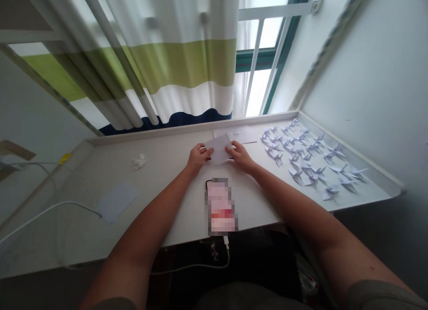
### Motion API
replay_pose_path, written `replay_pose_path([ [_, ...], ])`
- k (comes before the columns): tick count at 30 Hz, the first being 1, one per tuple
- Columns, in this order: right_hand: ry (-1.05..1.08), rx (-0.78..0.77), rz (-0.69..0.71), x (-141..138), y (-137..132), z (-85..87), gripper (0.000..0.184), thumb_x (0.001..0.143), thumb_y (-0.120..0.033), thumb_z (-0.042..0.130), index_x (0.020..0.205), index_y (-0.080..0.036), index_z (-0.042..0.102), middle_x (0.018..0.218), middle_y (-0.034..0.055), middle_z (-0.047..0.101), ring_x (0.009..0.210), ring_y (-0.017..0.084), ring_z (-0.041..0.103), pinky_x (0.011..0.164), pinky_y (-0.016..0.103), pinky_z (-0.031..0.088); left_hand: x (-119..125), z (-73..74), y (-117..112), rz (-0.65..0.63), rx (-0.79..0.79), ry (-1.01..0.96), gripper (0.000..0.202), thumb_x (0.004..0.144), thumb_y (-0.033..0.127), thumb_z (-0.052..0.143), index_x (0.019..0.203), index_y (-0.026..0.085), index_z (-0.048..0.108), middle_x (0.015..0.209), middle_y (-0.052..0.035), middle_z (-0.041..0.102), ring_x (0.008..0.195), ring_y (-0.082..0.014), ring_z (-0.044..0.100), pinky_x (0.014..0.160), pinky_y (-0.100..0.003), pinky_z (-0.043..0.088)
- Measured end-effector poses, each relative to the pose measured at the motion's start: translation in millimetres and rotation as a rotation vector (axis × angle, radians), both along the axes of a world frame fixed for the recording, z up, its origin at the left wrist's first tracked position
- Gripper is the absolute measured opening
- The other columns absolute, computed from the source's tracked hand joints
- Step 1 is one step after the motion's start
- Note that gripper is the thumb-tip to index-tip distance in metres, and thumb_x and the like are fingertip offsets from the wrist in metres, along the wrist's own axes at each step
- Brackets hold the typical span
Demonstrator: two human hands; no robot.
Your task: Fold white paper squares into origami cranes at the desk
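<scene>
Between my two hands is a white sheet of paper [219,148], held up just over the white desk [177,203]. My left hand [199,157] pinches its left edge, thumb on the near face. On the opposite edge my right hand [240,155] grips the paper the same way. Most fingers behind the sheet are hidden. Below the hands a phone [220,207] lies on the desk, its screen blurred out, with a charging cable [227,252] at its near end. Behind the held sheet, more white paper [245,135] lies flat.
Many folded paper cranes [309,149] cover the desk's right side. A crumpled tissue [139,161] and a white paper stack [117,202] lie to the left, near a white cable [63,205]. A raised rim [160,132] borders the back, before a curtain [180,64].
</scene>
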State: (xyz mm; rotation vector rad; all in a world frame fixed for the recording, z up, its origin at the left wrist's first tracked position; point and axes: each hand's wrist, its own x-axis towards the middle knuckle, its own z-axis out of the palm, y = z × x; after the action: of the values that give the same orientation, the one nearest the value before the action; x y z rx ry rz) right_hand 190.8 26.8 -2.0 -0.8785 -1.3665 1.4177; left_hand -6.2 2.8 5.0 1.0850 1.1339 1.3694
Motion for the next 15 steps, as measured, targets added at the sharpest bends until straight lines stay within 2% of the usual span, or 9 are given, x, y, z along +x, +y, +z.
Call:
replay_pose_path([
  [3,0.077,-0.129,-0.016,-0.5,4.9,-5.4,0.050,0.070,-0.058,0.082,0.095,-0.025,0.055,0.077,-0.0026,0.073,0.079,0.021,0.072,0.073,0.036,0.059,-1.4,-6.6,3.4,-0.036,-0.006,-0.024,0.055,0.061,0.048,0.097,0.094,0.017,0.066,0.086,-0.0046,0.077,0.072,-0.0153,0.069,0.069,-0.029,0.056],
  [7,0.086,-0.158,0.080,-0.8,7.2,-5.4,0.043,0.070,-0.047,0.086,0.095,-0.023,0.061,0.083,0.0006,0.077,0.080,0.021,0.074,0.079,0.036,0.060,-4.7,-11.2,0.4,-0.030,0.044,0.009,0.045,0.067,0.052,0.092,0.086,0.016,0.072,0.079,-0.0037,0.076,0.066,-0.0129,0.066,0.066,-0.026,0.054],
  [9,0.058,-0.162,0.084,-0.6,8.1,-4.6,0.040,0.069,-0.043,0.087,0.094,-0.021,0.064,0.083,0.0018,0.078,0.077,0.020,0.073,0.077,0.036,0.059,-5.0,-12.1,-1.0,-0.003,0.070,0.017,0.042,0.069,0.050,0.091,0.085,0.017,0.072,0.078,-0.0031,0.076,0.066,-0.0128,0.065,0.063,-0.025,0.051],
  [12,0.064,-0.168,0.078,-1.0,10.7,-4.7,0.038,0.070,-0.044,0.087,0.090,-0.021,0.066,0.081,0.0019,0.077,0.076,0.020,0.073,0.076,0.035,0.059,-4.1,-13.2,-0.8,0.067,0.108,0.047,0.038,0.071,0.049,0.090,0.084,0.017,0.072,0.077,-0.0024,0.075,0.065,-0.0128,0.064,0.060,-0.023,0.049],
  [15,0.100,-0.158,0.043,-2.0,13.4,-5.9,0.039,0.069,-0.046,0.087,0.091,-0.022,0.067,0.078,0.0007,0.077,0.076,0.021,0.073,0.076,0.035,0.059,-2.7,-14.7,0.5,0.080,0.123,0.065,0.038,0.072,0.049,0.089,0.082,0.018,0.070,0.071,-0.0004,0.071,0.059,-0.0120,0.059,0.055,-0.024,0.046],
])
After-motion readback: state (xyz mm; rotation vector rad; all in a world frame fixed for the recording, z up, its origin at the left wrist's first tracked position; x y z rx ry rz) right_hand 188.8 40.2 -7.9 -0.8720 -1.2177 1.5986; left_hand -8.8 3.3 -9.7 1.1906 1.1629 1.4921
